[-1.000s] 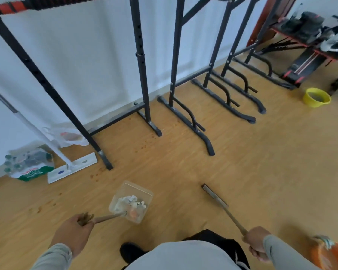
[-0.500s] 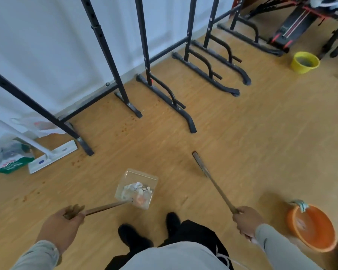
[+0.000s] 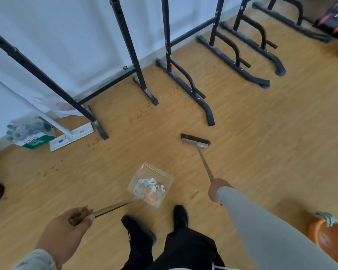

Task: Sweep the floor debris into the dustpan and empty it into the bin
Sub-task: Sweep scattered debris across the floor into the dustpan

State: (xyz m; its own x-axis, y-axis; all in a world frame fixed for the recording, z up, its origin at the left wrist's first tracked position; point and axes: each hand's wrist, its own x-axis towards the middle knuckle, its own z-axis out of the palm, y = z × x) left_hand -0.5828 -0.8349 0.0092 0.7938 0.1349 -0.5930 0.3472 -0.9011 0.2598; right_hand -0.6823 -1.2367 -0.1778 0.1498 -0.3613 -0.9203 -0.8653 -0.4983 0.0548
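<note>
The broom (image 3: 196, 141) head has been turned broadside on the floor. Its handle is gripped by the right hand (image 3: 217, 189); the clear dustpan (image 3: 150, 185), holding debris (image 3: 151, 189), is held by its handle in the left hand (image 3: 66, 230).

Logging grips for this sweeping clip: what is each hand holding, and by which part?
The left hand grips the dustpan by the end of its long handle. The right hand grips the broom by its handle, well up from the head.
</note>
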